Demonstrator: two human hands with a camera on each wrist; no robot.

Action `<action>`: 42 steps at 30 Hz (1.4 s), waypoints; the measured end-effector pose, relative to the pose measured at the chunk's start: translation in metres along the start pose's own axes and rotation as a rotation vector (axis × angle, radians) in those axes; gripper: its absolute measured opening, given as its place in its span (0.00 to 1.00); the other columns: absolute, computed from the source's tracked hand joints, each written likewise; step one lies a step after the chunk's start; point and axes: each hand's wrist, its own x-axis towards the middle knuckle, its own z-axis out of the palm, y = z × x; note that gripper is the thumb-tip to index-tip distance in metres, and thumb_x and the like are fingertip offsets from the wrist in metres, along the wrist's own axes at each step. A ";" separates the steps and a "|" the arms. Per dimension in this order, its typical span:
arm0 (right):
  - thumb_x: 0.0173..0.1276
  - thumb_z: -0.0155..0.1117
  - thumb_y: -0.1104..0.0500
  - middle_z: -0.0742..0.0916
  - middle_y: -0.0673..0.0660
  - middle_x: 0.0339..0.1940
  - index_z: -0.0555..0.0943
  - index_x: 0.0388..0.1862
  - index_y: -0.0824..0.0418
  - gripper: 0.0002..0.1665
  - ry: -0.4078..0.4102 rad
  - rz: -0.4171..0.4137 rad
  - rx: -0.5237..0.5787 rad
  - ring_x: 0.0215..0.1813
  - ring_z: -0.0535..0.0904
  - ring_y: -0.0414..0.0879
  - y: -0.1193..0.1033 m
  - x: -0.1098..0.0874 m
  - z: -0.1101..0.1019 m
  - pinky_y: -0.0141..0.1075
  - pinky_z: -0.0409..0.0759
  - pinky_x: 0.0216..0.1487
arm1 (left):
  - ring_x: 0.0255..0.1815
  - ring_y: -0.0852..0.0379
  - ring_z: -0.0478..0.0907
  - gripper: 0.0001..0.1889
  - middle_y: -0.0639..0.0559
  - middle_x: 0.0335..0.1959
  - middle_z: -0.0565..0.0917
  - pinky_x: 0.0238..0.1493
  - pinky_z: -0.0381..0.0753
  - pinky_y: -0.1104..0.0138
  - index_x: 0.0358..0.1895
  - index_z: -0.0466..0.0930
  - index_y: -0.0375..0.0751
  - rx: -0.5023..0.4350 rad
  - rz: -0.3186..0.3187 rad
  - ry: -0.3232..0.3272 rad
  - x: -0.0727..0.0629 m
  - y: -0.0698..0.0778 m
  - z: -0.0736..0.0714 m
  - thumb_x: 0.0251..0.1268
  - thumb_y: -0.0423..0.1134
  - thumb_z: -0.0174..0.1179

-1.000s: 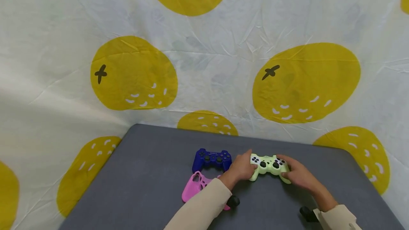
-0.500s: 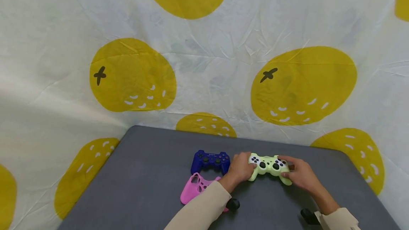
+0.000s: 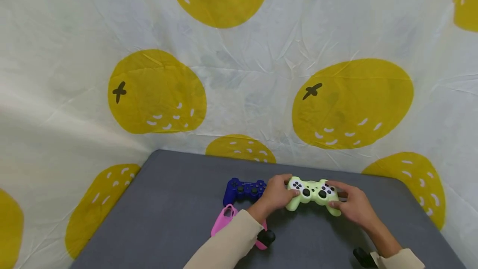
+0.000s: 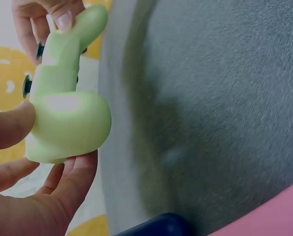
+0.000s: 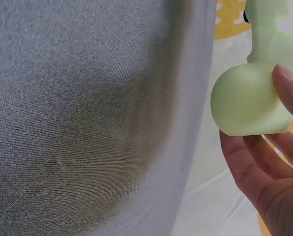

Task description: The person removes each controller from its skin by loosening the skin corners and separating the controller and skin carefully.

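Both hands hold a pale green game controller [image 3: 313, 196] with white button faces and two black sticks, raised over the table. My left hand [image 3: 277, 193] grips its left end; in the left wrist view the thumb [image 4: 11, 125] presses the stick side and the fingers support the other side of the handle. My right hand [image 3: 354, 204] pinches the right end, thumb on the front and fingers behind, as the right wrist view also shows. A dark blue controller [image 3: 235, 192] lies to the left, partly behind my left hand. Nearer, a pink controller cover [image 3: 221, 221] with cut-out holes lies under my left forearm.
The grey table [image 3: 168, 211] has rounded far corners. A white cloth [image 3: 246, 82] printed with yellow fruit hangs behind and beside it. Black wrist devices, such as the right one [image 3: 363, 257], jut from beneath the sleeves.
My left hand has drawn slightly left, uncovering more of the controller's left handle and hiding more of the blue controller and pink cover. Both hands keep hold of the green controller.
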 end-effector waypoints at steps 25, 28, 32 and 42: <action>0.52 0.81 0.71 0.82 0.71 0.66 0.79 0.68 0.64 0.41 0.105 -0.197 0.107 0.45 0.84 0.31 -0.020 -0.012 0.000 0.32 0.86 0.37 | 0.43 0.60 0.84 0.33 0.42 0.52 0.89 0.39 0.82 0.68 0.72 0.76 0.46 -0.149 -0.004 -0.126 -0.003 0.001 -0.029 0.63 0.35 0.74; 0.55 0.81 0.68 0.82 0.72 0.67 0.79 0.69 0.65 0.40 0.072 -0.207 0.112 0.44 0.84 0.29 -0.022 -0.013 -0.005 0.31 0.85 0.38 | 0.42 0.62 0.84 0.33 0.43 0.50 0.89 0.39 0.81 0.69 0.73 0.76 0.47 -0.139 0.022 -0.134 -0.003 0.001 -0.032 0.64 0.36 0.74; 0.60 0.79 0.66 0.83 0.73 0.65 0.78 0.70 0.65 0.38 0.008 -0.173 0.146 0.45 0.85 0.31 -0.023 -0.012 -0.010 0.33 0.86 0.38 | 0.41 0.64 0.83 0.32 0.44 0.48 0.90 0.40 0.81 0.71 0.72 0.77 0.47 -0.119 0.051 -0.140 -0.003 0.000 -0.035 0.64 0.36 0.73; 0.62 0.78 0.62 0.86 0.70 0.63 0.80 0.69 0.62 0.35 -0.018 -0.127 0.123 0.45 0.88 0.34 -0.027 -0.010 -0.018 0.33 0.86 0.37 | 0.40 0.63 0.84 0.32 0.46 0.49 0.90 0.40 0.80 0.75 0.72 0.77 0.46 -0.056 0.131 -0.116 -0.004 0.003 -0.041 0.63 0.38 0.74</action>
